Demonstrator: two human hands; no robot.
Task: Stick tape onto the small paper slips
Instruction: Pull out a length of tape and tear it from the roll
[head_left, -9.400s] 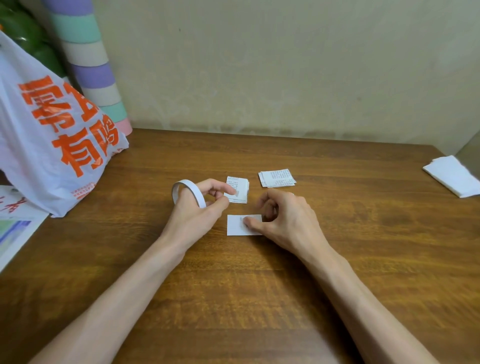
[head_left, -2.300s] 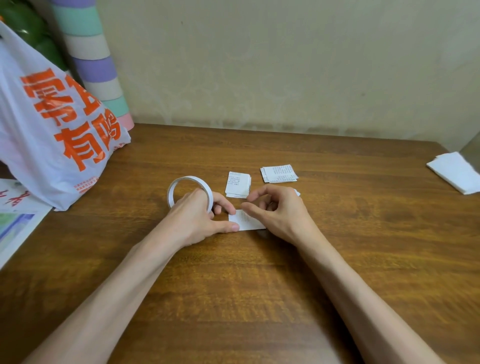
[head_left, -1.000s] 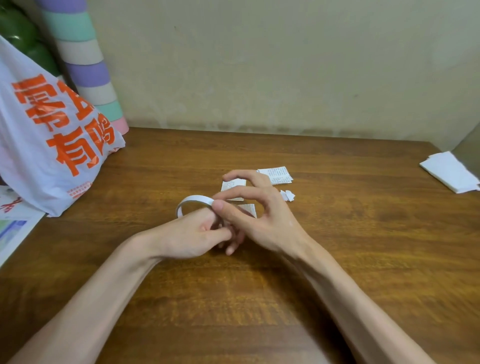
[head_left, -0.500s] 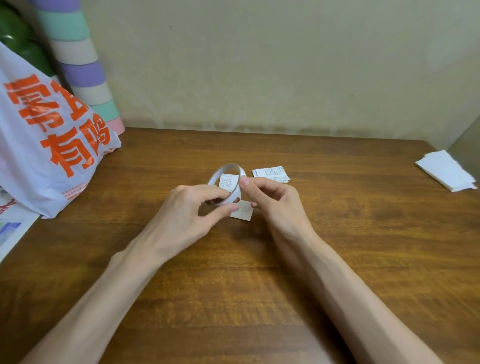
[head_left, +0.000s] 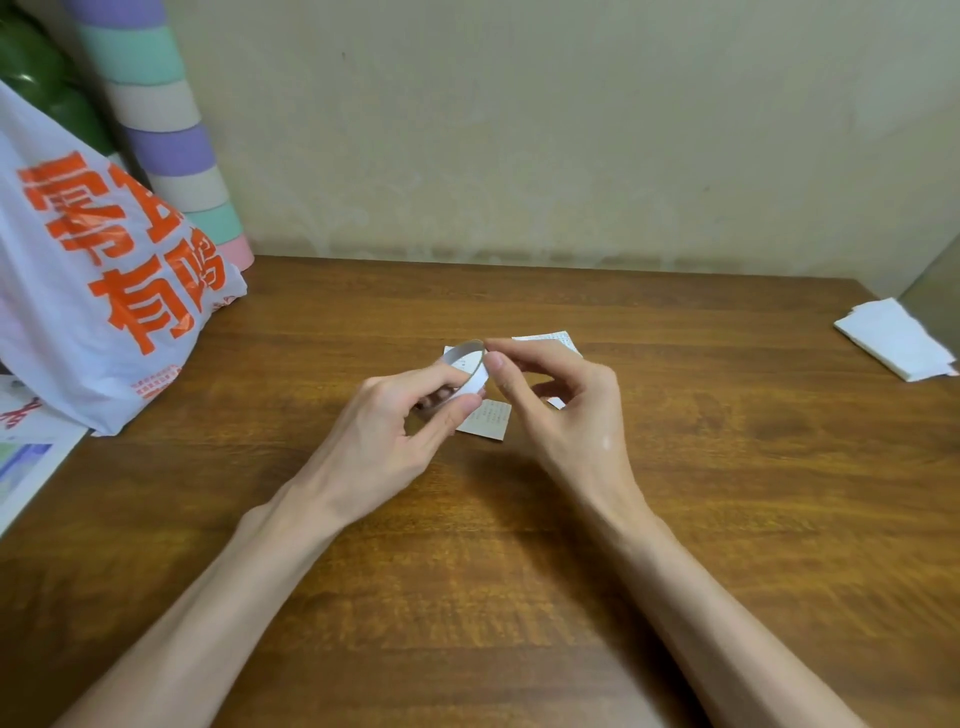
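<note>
Tape roll (head_left: 467, 358): being held up off the table (head_left: 701, 519), just above a slip
Left hand (head_left: 384, 436): gripping the roll, fingers curling round it
Right hand (head_left: 566, 415): pinching the roll's far edge, thumb and forefinger
Paper slip (head_left: 491, 415): lying flat under both hands
More slips (head_left: 556, 338): sitting just behind

The left hand (head_left: 384, 421) grips the tape roll (head_left: 470, 371) over the wooden table (head_left: 519, 571), and the right hand (head_left: 566, 410) pinches the roll's far rim. One paper slip (head_left: 488, 418) lies just beneath the roll, more slips (head_left: 550, 340) just behind it, and a plastic bag (head_left: 98, 291) well to its left.
</note>
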